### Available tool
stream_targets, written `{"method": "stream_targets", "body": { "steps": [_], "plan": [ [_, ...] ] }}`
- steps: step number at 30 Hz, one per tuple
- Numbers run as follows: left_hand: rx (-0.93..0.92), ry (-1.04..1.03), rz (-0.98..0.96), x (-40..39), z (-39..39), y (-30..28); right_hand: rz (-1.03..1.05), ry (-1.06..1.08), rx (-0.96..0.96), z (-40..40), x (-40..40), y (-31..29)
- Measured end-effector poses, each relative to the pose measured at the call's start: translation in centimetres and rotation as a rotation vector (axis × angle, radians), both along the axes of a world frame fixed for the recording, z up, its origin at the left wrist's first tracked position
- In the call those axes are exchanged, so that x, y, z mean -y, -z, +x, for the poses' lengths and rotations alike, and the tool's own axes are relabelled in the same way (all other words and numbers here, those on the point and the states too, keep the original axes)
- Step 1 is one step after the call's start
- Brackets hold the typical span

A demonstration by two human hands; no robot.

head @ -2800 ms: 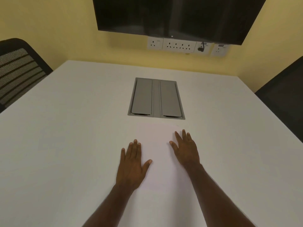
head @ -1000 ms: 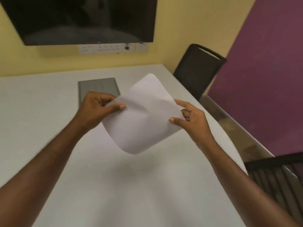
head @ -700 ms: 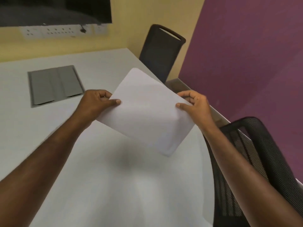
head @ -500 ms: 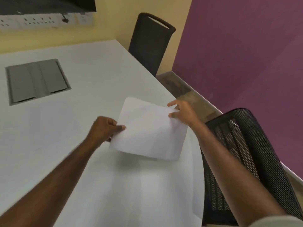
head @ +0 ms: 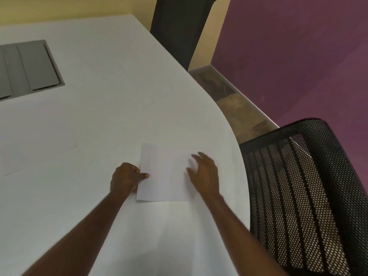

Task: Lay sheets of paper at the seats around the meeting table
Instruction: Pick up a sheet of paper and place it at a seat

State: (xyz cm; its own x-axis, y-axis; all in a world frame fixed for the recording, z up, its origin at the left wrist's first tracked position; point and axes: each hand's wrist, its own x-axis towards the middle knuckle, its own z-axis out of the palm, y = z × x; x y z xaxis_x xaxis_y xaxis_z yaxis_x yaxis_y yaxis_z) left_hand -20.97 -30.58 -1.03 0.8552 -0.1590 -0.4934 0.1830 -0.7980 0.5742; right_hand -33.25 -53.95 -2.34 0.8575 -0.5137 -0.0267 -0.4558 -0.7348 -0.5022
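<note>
A white sheet of paper [head: 165, 174] lies flat on the white meeting table [head: 111, 108], close to its right edge and in front of a black mesh chair [head: 304, 192]. My left hand [head: 126, 179] pinches the sheet's left edge between thumb and fingers. My right hand [head: 204, 174] rests over the sheet's right side with its fingers spread; it looks blurred. Another white sheet [head: 37, 148] lies flat further left on the table, faint against the surface.
A grey cable hatch [head: 27, 67] is set into the table at the far left. A second dark chair [head: 177, 26] stands at the table's far right side. A purple wall [head: 298, 56] runs close behind the chairs, with a narrow strip of floor [head: 235, 104] between.
The sheet, held up in both hands before, has come down flat onto the table by the mesh chair. My right hand has let go and spread open; my view turned right and down.
</note>
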Motion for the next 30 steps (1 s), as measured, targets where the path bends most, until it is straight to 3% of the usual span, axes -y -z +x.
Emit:
{"method": "stream_targets", "body": {
  "steps": [6,12,17,20,24,26,30],
  "plan": [
    [0.052,0.053,0.083,0.1,0.6,0.6,-0.146,-0.097,-0.179,-3.6,-2.8,4.0],
    [0.12,0.138,0.153,0.5,0.4,0.8,-0.174,-0.092,-0.175,-4.7,-2.1,4.8],
    [0.246,0.265,0.353,0.7,0.8,0.6,-0.187,-0.09,-0.19,-4.8,-2.3,4.6],
    [0.306,0.269,0.336,-0.3,0.9,1.0,-0.176,-0.084,-0.194,-4.6,-2.6,4.1],
    [0.381,0.224,0.192,-3.2,1.5,1.1,-0.153,-0.032,-0.038,-3.7,-2.7,1.9],
    [0.502,0.217,0.108,-5.3,1.6,1.0,-0.152,-0.035,0.049,-2.2,-3.5,0.4],
    [0.721,0.279,0.163,-10.6,3.0,-0.2,-0.199,-0.179,0.138,3.8,-7.9,-3.1]
  ]
}}
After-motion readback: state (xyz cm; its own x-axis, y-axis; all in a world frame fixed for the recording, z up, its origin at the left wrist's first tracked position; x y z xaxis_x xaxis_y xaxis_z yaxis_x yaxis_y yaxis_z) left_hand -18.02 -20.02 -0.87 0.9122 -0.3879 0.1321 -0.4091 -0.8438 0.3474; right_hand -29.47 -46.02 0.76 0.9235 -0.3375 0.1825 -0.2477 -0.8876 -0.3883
